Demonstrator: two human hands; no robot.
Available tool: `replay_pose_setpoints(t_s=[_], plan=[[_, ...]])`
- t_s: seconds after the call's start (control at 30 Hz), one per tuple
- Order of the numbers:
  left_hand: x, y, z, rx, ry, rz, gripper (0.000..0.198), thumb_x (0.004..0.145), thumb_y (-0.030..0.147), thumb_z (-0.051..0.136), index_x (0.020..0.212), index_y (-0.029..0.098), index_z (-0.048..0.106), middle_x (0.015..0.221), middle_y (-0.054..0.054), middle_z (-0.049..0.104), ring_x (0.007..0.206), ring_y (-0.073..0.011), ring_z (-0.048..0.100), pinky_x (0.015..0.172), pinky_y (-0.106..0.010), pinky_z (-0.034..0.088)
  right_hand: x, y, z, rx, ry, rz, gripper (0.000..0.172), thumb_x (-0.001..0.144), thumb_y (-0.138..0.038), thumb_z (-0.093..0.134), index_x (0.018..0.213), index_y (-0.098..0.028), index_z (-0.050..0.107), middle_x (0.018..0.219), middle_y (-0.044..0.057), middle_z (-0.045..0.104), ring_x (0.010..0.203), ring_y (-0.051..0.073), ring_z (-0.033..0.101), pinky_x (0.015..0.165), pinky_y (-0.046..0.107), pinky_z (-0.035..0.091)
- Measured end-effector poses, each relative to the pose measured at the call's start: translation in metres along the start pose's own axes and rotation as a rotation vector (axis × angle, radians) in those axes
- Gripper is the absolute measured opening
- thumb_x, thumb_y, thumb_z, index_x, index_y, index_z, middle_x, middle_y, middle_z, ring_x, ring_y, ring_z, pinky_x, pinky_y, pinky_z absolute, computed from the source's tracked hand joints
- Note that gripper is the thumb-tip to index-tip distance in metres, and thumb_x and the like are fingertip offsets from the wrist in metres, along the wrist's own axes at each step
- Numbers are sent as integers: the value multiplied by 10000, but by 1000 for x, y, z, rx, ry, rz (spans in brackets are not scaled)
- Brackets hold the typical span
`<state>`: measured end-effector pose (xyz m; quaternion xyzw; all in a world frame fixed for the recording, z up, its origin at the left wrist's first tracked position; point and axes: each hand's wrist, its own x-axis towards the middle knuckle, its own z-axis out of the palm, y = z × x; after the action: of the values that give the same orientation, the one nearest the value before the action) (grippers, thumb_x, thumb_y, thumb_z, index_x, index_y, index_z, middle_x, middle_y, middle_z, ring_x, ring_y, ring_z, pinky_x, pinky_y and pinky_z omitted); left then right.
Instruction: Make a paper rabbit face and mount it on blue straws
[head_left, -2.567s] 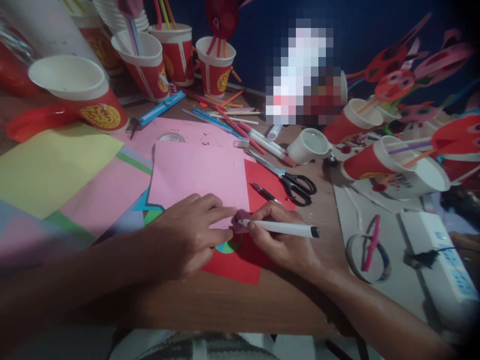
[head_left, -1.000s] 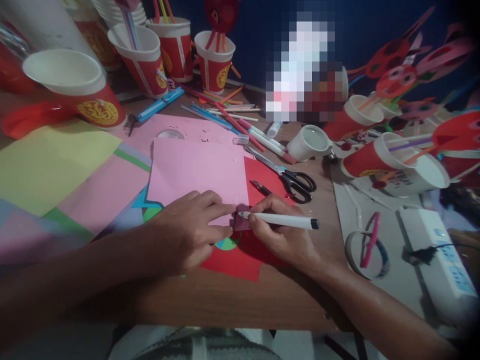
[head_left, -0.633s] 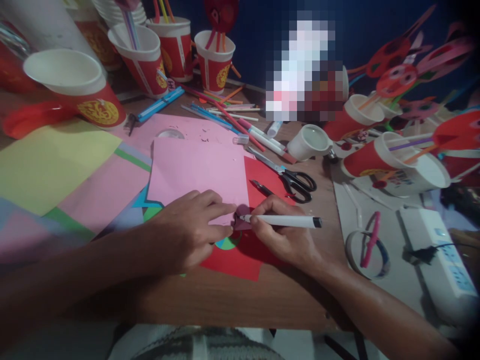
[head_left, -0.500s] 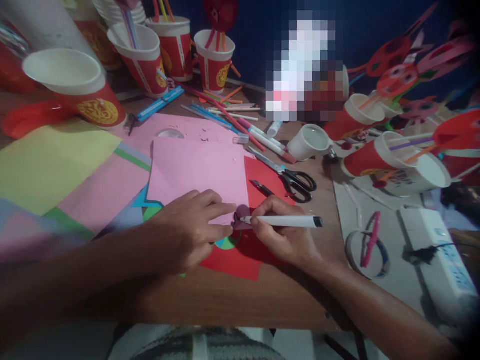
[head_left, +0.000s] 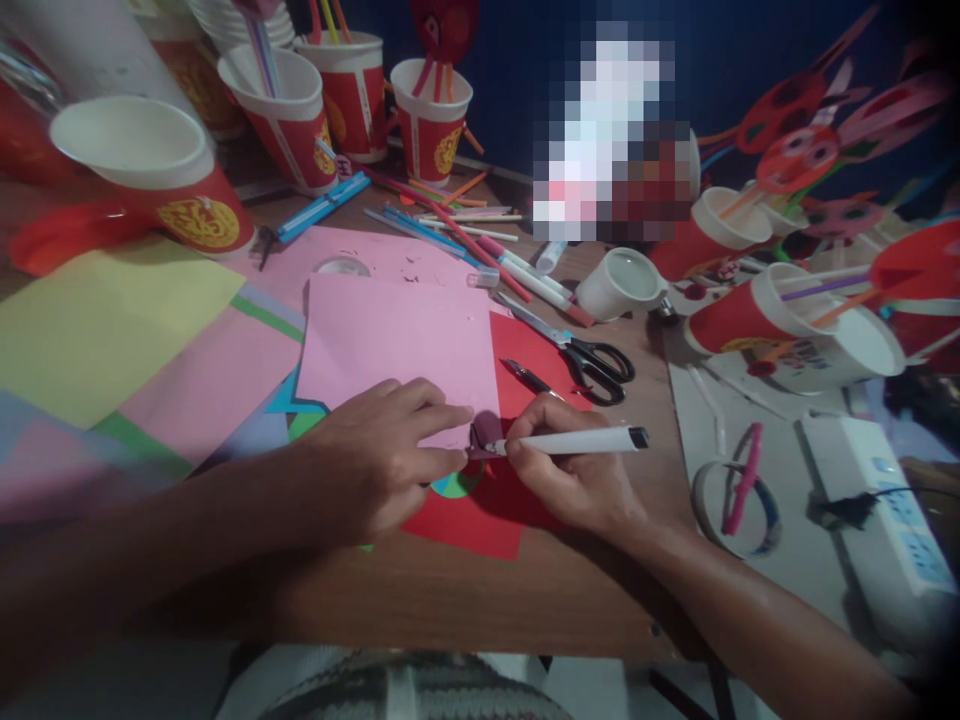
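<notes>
My right hand (head_left: 574,470) is closed around a white marker (head_left: 585,440) with a black end. The marker's tip meets the lower right corner of a pink sheet of paper (head_left: 397,340), where a short dark line shows. Lying over the sheet's lower edge, my left hand (head_left: 394,455) has its fingers stretched out and presses the paper down. Beneath the pink sheet is red paper (head_left: 472,525), with a green and blue round piece (head_left: 456,480) partly hidden between the hands.
Black-handled scissors (head_left: 596,365) and a black pen (head_left: 525,375) lie right of the sheet. Coloured papers (head_left: 97,330) spread to the left. A white cup (head_left: 621,283), several red paper cups (head_left: 431,125), a tape roll (head_left: 697,510) and a power strip (head_left: 885,510) stand or lie around.
My right hand and the marker have shifted slightly right and down. The dark line on the pink paper has grown longer. My left hand stays in place.
</notes>
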<state>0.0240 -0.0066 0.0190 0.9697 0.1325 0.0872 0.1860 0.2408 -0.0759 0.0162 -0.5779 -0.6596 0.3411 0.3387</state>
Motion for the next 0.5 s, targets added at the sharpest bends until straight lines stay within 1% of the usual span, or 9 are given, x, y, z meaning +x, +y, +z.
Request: replay_pose_setpoints(t_s=[0.13,0.23,0.3,0.37,0.43,0.5], plan=[[-1,1,1,-4,18,-6,355,739,50,522,1028,182,681,1262,-91,589,1008,-271,496,839,-441,458,1,-1,1,34,5,-9,114,783,-181,572,674,-179,540,553,-36,557,468,77,454,441,198,337],[-1,1,1,-14,29,-10,349,732,47,520,1013,178,682,1246,-96,595,1005,-272,497,833,-442,457,1,2,2,152,53,37,112,785,-170,569,680,-189,533,548,-46,537,459,80,451,423,197,334],[0,1,2,-15,30,-10,343,729,45,521,1000,179,683,1241,-97,595,1003,-271,496,830,-441,455,1,5,2,260,109,72,91,812,-179,566,727,-199,540,560,-49,552,466,89,478,428,200,359],[0,0,2,-15,23,-7,342,726,48,524,996,188,682,1243,-91,593,1000,-269,495,823,-437,452,1,8,2,344,156,72,51,844,-197,573,798,-211,554,596,-45,594,502,100,529,468,207,413],[0,0,2,-18,12,-9,338,729,51,521,992,193,679,1243,-85,594,995,-266,493,817,-432,449,0,9,2,372,190,65,20,862,-214,588,856,-220,570,660,-30,640,568,111,581,531,218,459],[0,-1,1,-17,-1,-7,335,742,57,516,1002,196,674,1248,-82,592,995,-265,491,815,-429,447,0,10,1,400,194,71,24,874,-237,597,890,-230,581,702,-19,665,620,122,613,577,230,486]])
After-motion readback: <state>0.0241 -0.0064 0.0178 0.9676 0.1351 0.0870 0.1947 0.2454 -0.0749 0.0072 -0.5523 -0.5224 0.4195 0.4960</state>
